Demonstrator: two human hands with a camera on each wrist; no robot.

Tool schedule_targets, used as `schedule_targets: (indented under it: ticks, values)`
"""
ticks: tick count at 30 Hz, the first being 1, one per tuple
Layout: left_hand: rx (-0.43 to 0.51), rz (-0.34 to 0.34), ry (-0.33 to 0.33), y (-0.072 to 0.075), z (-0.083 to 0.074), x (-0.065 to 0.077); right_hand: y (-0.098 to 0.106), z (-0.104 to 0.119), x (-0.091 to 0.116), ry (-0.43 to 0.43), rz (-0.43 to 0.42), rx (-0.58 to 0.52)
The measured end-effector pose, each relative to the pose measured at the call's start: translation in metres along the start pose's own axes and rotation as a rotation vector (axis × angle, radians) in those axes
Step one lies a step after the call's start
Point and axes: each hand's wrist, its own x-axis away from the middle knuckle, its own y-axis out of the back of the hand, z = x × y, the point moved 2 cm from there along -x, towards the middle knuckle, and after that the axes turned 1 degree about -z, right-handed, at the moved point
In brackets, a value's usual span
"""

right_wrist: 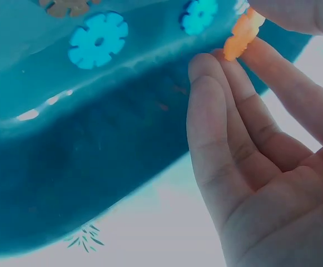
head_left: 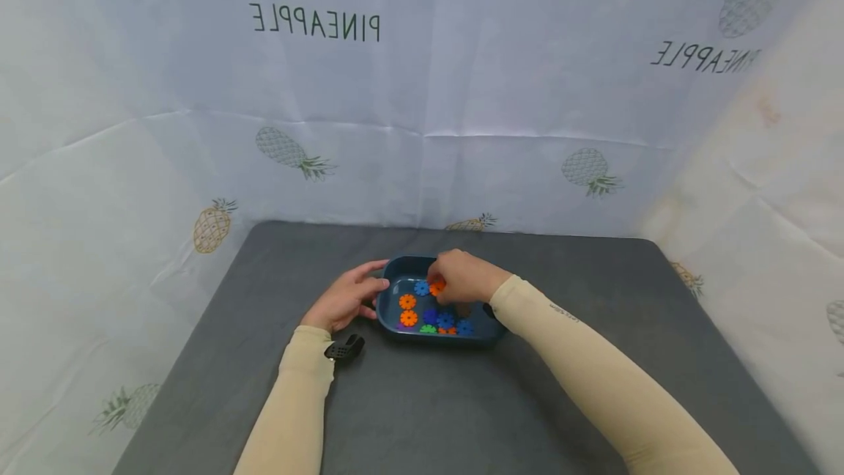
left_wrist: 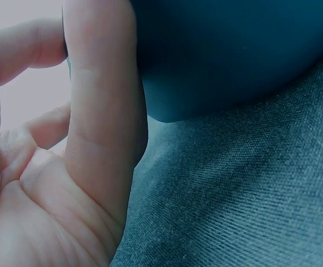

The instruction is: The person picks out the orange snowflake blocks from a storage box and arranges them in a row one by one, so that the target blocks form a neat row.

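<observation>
only head view combines left hand gripping tray, right hand pinching orange disc

Close-fitting beige fabric left sleeve, matching close-fitting beige fabric right sleeve, small dark lettering printed along the right forearm, both cuffs ending at the wrist, slim black left wristband, black right wristband mostly hidden, both hands ungloved.

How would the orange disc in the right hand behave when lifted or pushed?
The orange disc is probably light, looking thin and small beside the right hand. It seems stiff, showing no obvious bend where pinched. Laid flat, it would likely slide rather than roll, given its notched rim.
</observation>
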Motion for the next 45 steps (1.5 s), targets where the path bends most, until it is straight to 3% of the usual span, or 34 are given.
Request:
schedule_targets:
  ticks: [6, 17, 23, 31, 38, 45]
  values:
    - [-0.012, 0.008, -0.010, -0.001, 0.001, 0.000, 0.010, -0.002, 0.015, 0.035, -0.061, -0.052]
    - [-0.008, -0.010, -0.007, -0.003, 0.003, -0.002, 0.012, -0.025, 0.048, 0.040, -0.211, -0.294]
    - [-0.010, -0.024, 0.002, -0.004, 0.004, -0.003, 0.008, -0.050, 0.069, -0.012, -0.300, -0.461]
    - [-0.022, -0.030, 0.017, -0.004, 0.004, -0.003, -0.005, -0.092, 0.097, -0.111, -0.413, -0.582]
    - [-0.017, -0.026, 0.016, -0.005, 0.002, -0.004, -0.018, -0.134, 0.122, -0.204, -0.510, -0.584]
    - [-0.024, -0.021, 0.022, -0.005, 0.005, -0.005, -0.037, -0.171, 0.137, -0.308, -0.542, -0.516]
